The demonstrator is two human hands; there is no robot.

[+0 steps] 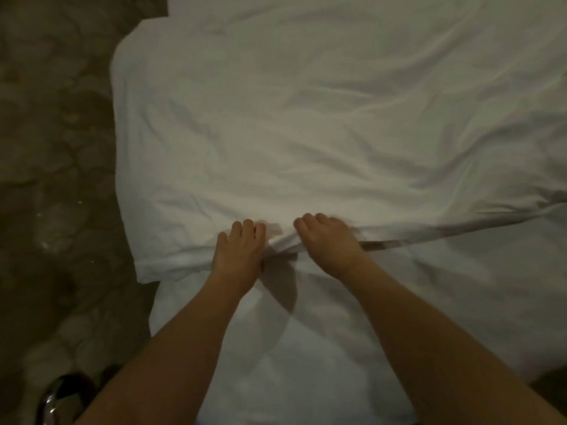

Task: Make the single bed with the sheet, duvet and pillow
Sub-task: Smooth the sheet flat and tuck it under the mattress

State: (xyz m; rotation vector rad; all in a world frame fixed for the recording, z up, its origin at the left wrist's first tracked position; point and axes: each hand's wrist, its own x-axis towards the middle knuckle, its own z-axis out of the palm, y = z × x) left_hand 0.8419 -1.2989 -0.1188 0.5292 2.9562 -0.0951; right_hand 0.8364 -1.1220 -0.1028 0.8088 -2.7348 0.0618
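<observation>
— What are the arms doing?
— Both are reaching forward, bare, nearly straight, coming close together at the wrists.
— And the grips?
— The left hand (241, 250) is lying knuckles up, fingers curling downward. The right hand (329, 242) is doing likewise just beside it, fingers bending at the tips.

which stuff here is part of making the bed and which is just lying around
Part of the job:
- crumpled white duvet, its near edge gripped by the left hand and right hand
- smooth white sheet below it

Just lying around:
- shiny dark rounded object on the mottled brown floor
</observation>
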